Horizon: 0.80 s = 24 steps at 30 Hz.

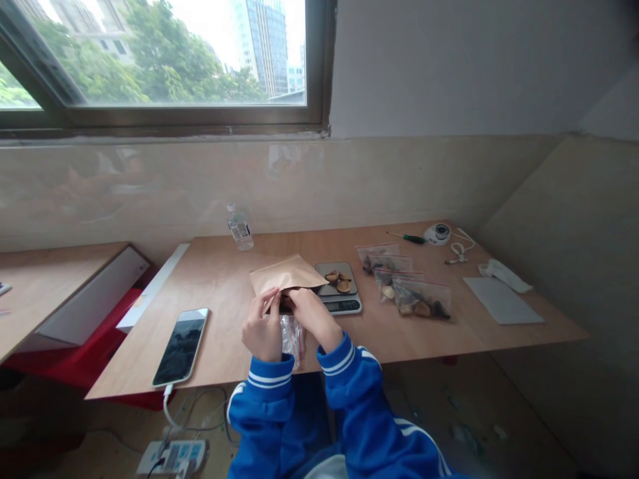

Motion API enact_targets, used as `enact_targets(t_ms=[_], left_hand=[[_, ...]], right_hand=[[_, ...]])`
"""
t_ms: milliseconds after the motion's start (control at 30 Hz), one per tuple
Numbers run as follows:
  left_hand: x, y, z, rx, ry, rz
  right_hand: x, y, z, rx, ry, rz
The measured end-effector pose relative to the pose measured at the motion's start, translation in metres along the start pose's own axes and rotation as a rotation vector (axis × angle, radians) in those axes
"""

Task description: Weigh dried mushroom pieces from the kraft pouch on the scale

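Observation:
My left hand (262, 326) and my right hand (312, 316) are close together at the near edge of the wooden table (219, 279). Both pinch the opening of a brown paper pouch (285, 274) that lies flat and points away from me. Something dark shows at the pouch mouth between my fingers. A small clear zip bag (292, 338) lies under my hands. Just right of the pouch stands a small digital scale (339, 287) with a few brown dried pieces (339, 280) on its platform.
Several zip bags with dried pieces (407, 283) lie right of the scale. A phone (182, 345) on a cable lies at the left, a water bottle (239, 228) at the back. A screwdriver (407, 237), tape (438, 233), white sheet (502, 300) sit right. A power strip (172, 458) is on the floor.

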<state>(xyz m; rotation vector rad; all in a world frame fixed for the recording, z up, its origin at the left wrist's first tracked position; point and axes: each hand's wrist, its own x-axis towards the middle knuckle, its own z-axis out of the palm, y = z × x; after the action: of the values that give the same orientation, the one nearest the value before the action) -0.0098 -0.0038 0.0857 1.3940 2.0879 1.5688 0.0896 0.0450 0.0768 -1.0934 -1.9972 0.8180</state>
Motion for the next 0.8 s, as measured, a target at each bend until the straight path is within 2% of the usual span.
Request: enact_targets(t_ms=[67,100,200,267,367,433,500,567,633,700,800], left_hand=[[0.002,0.003,0.000,0.040,0.025,0.013],[0.003,0.004,0.001,0.059,0.036,0.008],[0.006,0.005,0.003,0.095,0.066,-0.011],[0.008,0.004,0.005,0.099,0.076,0.002],[0.011,0.000,0.009,0.104,0.086,0.033],[0.014,-0.003,0.012,0.080,0.093,0.089],[0.019,-0.003,0.014,0.029,0.119,0.166],[0.024,-0.003,0.016,-0.024,0.159,0.204],[0.031,-0.002,0.017,-0.056,0.184,0.187],[0.036,-0.003,0.018,-0.063,0.167,0.156],[0.042,-0.005,0.018,-0.066,0.131,0.100]], right_hand=[[-0.009,-0.015,-0.017,-0.041,-0.037,-0.026],[-0.012,-0.022,-0.026,0.008,-0.042,-0.057],[-0.021,-0.038,-0.054,0.291,-0.067,-0.098],[-0.027,-0.035,-0.072,0.448,-0.054,-0.069],[-0.030,-0.006,-0.093,0.507,0.128,0.011],[-0.024,0.028,-0.100,0.444,0.286,0.069],[-0.011,0.066,-0.102,0.340,0.348,0.105],[0.006,0.100,-0.100,0.234,0.328,0.121],[0.022,0.124,-0.096,0.095,0.279,0.123],[0.033,0.138,-0.091,-0.016,0.211,0.124],[0.039,0.144,-0.085,-0.071,0.146,0.115]])
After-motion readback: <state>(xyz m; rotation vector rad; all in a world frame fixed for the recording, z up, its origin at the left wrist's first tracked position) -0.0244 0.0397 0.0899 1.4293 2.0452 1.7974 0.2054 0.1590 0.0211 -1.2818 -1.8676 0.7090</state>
